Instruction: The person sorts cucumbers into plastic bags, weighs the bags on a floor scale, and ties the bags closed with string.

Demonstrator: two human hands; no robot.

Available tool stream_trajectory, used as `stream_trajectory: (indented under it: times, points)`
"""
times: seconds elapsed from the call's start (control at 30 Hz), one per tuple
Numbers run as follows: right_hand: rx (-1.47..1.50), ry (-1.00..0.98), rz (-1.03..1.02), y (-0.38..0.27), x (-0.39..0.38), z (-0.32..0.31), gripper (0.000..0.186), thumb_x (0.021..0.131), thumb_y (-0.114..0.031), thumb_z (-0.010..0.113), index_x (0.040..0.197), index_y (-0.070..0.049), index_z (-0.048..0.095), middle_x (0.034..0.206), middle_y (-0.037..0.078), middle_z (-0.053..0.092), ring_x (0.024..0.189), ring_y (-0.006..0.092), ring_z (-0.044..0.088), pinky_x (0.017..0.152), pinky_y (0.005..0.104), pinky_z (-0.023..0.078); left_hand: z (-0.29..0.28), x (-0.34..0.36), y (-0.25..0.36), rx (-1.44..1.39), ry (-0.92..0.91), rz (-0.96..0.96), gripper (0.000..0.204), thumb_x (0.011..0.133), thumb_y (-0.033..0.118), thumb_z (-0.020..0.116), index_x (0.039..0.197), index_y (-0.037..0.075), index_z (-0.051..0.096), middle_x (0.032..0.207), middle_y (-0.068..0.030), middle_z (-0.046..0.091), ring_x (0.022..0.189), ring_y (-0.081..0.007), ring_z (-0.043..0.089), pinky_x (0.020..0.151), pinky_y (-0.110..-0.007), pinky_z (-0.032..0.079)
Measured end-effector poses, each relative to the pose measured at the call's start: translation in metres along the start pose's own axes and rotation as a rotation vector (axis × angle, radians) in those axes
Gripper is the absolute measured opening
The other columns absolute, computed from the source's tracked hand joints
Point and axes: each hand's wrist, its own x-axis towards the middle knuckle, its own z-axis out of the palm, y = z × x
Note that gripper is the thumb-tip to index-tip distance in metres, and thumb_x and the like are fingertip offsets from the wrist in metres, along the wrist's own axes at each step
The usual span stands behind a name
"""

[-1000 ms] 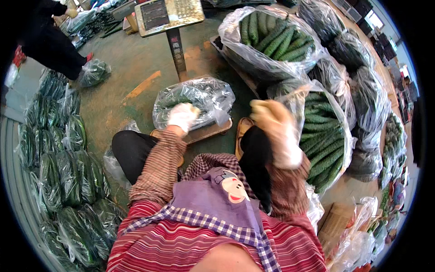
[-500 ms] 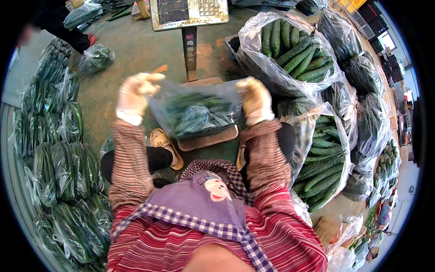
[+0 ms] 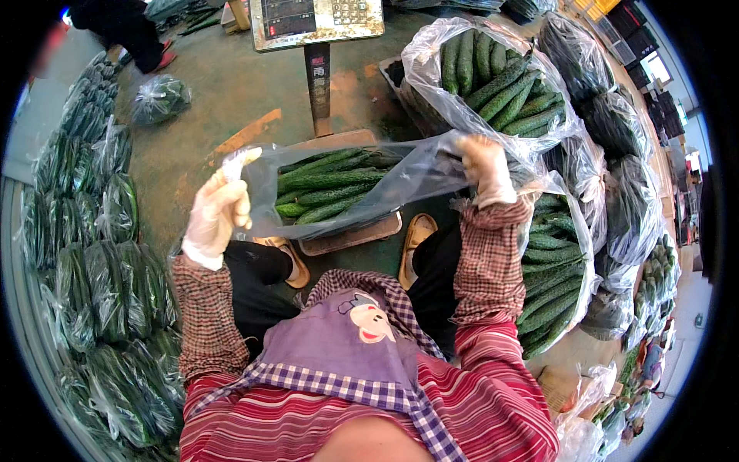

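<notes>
Both my hands wear pale gloves and pull a see-through plastic bag (image 3: 422, 171) wide between them. My left hand (image 3: 218, 206) is closed on the bag's left edge. Its right end is stretched up and out by my right hand (image 3: 485, 163), whose fingers are closed on it near the cucumber sack. Several long green cucumbers (image 3: 327, 185) lie side by side in the middle of the bag, above the platform of a floor scale (image 3: 356, 241). The scale's post (image 3: 319, 85) rises behind them to a worn display with keys (image 3: 317, 23).
To my right stand large open sacks of cucumbers (image 3: 508, 88) (image 3: 554, 281), with filled dark bags (image 3: 635, 200) beyond. Bagged cucumbers (image 3: 108, 292) line the left wall. One tied bag (image 3: 160, 100) sits on the floor near another person's legs (image 3: 135, 35).
My hands have moved apart, the right one farther right and the left one slightly left and down. The bag has spread wide, and the cucumbers show more plainly.
</notes>
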Motion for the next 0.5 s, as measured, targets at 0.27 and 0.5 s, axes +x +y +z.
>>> stream_trajectory:
  times: [0.27, 0.5]
  points:
    - [-0.547, 0.111, -0.551, -0.025, -0.069, 0.073, 0.027, 0.078, -0.03, 0.061, 0.082, -0.003, 0.06, 0.078, 0.016, 0.058, 0.071, 0.0292, 0.059, 0.07, 0.0388, 0.046, 0.007, 0.006, -0.031, -0.029, -0.146, -0.054, 0.062, 0.08, 0.009, 0.051, 0.136, 0.007, 0.025, 0.06, -0.0023, 0.052, 0.048, -0.0109, 0.05, 0.048, -0.024, 0.046]
    - [-1.115, -0.592, -0.387, 0.045, 0.005, 0.219, 0.055, 0.072, -0.036, 0.064, 0.116, -0.008, 0.048, 0.114, 0.015, 0.053, 0.109, 0.0274, 0.049, 0.091, 0.0405, 0.037, 0.004, 0.01, -0.031, -0.208, -0.293, 0.005, 0.067, 0.079, 0.01, 0.053, 0.137, 0.002, 0.02, 0.059, -0.0049, 0.051, 0.048, -0.013, 0.05, 0.048, -0.026, 0.046]
